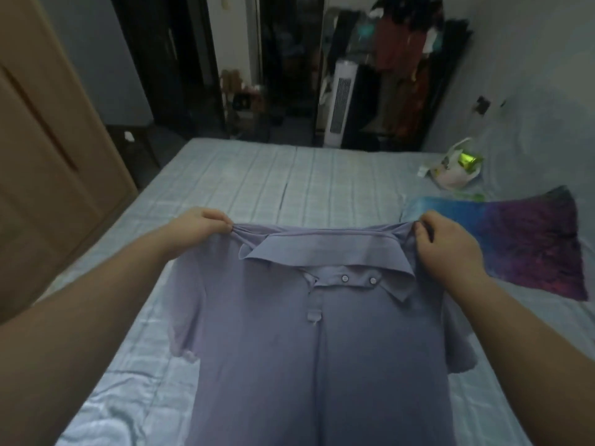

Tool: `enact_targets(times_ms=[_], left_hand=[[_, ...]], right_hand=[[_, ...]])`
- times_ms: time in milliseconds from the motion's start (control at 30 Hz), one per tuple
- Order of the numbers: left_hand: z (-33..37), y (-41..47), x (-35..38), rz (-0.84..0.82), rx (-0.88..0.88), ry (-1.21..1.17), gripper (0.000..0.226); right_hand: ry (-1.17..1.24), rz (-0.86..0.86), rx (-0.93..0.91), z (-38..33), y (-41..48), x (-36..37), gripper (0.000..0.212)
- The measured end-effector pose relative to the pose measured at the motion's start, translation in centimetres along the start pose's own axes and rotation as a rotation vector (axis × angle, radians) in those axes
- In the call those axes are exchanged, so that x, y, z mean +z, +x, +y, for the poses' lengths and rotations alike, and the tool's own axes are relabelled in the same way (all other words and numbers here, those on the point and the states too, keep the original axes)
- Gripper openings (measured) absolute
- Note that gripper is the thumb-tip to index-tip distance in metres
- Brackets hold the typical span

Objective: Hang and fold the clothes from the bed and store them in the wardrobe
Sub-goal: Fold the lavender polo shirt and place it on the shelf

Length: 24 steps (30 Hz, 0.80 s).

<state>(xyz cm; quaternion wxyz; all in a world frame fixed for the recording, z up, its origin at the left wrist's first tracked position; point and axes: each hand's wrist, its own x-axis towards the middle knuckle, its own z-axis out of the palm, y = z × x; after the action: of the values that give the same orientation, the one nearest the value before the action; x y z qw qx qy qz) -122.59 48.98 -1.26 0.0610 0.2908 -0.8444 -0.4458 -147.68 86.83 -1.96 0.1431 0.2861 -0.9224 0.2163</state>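
Observation:
A lilac polo shirt hangs in front of me over the bed, its collar and two buttons facing me. My left hand pinches its left shoulder seam. My right hand grips the right shoulder. The shirt is stretched between both hands, and its hem runs out of view at the bottom. A blue and purple patterned cloth lies flat on the bed to the right.
A plastic bag with something shiny green sits at the bed's far right. A light wooden door stands on the left. Beyond the bed are dark wardrobe frames, a white tower fan and a rack of hanging clothes.

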Motion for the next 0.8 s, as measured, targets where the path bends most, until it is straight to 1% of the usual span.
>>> enact_targets(times_ms=[67, 167, 367, 467, 600, 700, 800], left_hand=[[-2.2, 3.8, 3.4, -0.027, -0.070, 0.025, 0.012], [-6.1, 9.5, 8.1, -0.079, -0.143, 0.075, 0.017], [-17.5, 22.1, 17.3, -0.074, -0.251, 0.199, 0.020], [-23.3, 28.8, 22.1, -0.045, -0.219, 0.305, 0.017], [-29.3, 36.0, 27.4, 0.052, -0.178, 0.537, 0.017], [-32.8, 39.5, 29.9, 0.091, -0.104, 0.617, 0.015], [-34.8, 41.4, 30.9, 0.109, -0.033, 0.681, 0.016]], right_hand=[[-0.003, -0.073, 0.015, 2.2, 2.1, 5.2, 0.018], [0.004, -0.186, 0.043, 4.8, 4.9, 13.3, 0.014], [-0.052, -0.343, 0.120, 9.8, 8.3, 31.6, 0.018], [-0.129, -0.383, 0.133, 12.2, 9.6, 40.2, 0.020], [-0.195, -0.372, 0.136, 14.8, 10.6, 49.6, 0.020], [-0.247, -0.363, 0.114, 16.2, 11.1, 54.2, 0.022], [-0.250, -0.358, 0.151, 16.8, 11.9, 57.0, 0.023]])
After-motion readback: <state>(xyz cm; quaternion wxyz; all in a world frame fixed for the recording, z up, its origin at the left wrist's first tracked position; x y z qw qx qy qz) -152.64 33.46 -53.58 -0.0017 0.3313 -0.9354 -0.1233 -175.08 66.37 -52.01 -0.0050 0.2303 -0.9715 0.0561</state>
